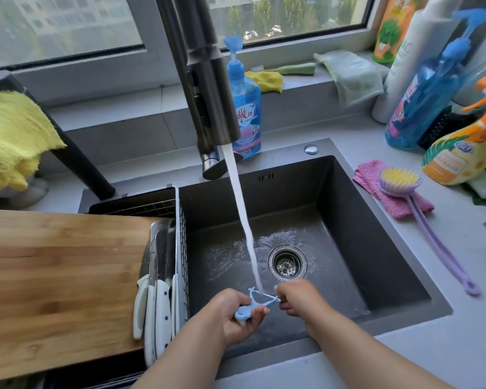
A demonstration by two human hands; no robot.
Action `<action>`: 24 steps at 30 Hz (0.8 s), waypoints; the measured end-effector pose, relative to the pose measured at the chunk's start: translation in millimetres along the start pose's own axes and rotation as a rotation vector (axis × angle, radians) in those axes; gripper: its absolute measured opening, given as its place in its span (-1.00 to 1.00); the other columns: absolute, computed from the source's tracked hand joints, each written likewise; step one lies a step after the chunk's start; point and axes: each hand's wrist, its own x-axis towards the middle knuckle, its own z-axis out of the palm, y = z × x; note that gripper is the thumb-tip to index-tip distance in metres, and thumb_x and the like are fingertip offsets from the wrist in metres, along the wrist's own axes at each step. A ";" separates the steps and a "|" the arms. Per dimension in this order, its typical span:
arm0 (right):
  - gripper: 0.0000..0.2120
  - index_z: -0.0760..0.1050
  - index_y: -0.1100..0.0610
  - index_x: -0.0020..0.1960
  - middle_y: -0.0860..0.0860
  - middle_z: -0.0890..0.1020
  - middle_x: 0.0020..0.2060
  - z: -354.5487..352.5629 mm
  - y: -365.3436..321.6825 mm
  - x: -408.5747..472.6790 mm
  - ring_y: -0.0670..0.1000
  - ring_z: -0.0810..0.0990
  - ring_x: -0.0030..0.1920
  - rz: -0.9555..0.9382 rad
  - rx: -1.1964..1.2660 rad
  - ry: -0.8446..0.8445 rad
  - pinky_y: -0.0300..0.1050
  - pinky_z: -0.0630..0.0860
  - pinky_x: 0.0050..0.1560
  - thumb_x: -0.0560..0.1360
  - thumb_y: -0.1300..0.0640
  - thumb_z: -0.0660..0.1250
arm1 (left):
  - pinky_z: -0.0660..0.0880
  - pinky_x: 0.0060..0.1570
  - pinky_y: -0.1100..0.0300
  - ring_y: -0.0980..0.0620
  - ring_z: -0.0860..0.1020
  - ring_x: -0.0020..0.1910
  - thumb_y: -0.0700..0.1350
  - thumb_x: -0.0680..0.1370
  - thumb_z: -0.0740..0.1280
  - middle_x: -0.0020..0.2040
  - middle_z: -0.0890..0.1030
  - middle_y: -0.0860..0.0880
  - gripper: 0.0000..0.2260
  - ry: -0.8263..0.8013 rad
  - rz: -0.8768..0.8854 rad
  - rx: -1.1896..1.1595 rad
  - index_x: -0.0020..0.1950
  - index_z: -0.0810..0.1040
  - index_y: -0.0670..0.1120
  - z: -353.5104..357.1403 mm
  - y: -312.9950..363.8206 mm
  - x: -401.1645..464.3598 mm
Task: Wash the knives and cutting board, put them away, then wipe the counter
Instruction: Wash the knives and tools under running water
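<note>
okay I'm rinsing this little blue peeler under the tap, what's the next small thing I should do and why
Probably turn the peeler in the water stream so its other side gets rinsed. Your left hand holds the handle and your right hand pinches the blade end, with water striking only the head. The knives beside the cutting board look still to be washed.
</note>
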 end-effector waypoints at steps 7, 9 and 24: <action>-0.75 0.31 0.09 -0.35 -0.01 0.31 -0.56 -2.2 -2.6 6.6 -0.10 0.24 -0.63 0.014 0.116 -0.017 -0.31 0.13 -0.58 0.47 0.29 0.20 | 0.47 -0.68 0.22 -0.08 0.52 -0.61 -0.21 0.66 0.04 -0.24 0.50 -0.30 -0.69 -0.068 0.055 -0.091 0.28 0.33 -0.41 12.2 2.0 1.6; -0.74 0.27 0.08 -0.36 -0.02 0.29 -0.55 -3.0 -1.7 7.7 -0.13 0.24 -0.64 -0.005 0.143 -0.001 -0.33 0.13 -0.62 0.46 0.31 0.17 | 0.52 -0.63 0.20 -0.09 0.53 -0.60 -0.20 0.66 0.05 -0.24 0.50 -0.31 -0.71 -0.079 0.094 -0.128 0.25 0.33 -0.40 18.7 3.4 4.5; -0.73 0.26 0.07 -0.34 -0.04 0.29 -0.57 -6.2 1.4 9.1 -0.09 0.24 -0.57 -0.045 0.202 0.026 -0.28 0.16 -0.56 0.48 0.31 0.19 | 0.35 -0.68 0.39 0.02 0.45 -0.65 -0.17 0.65 0.04 -0.33 0.46 -0.20 -0.76 0.079 0.159 -0.011 -0.01 0.41 -0.29 17.3 -3.8 31.3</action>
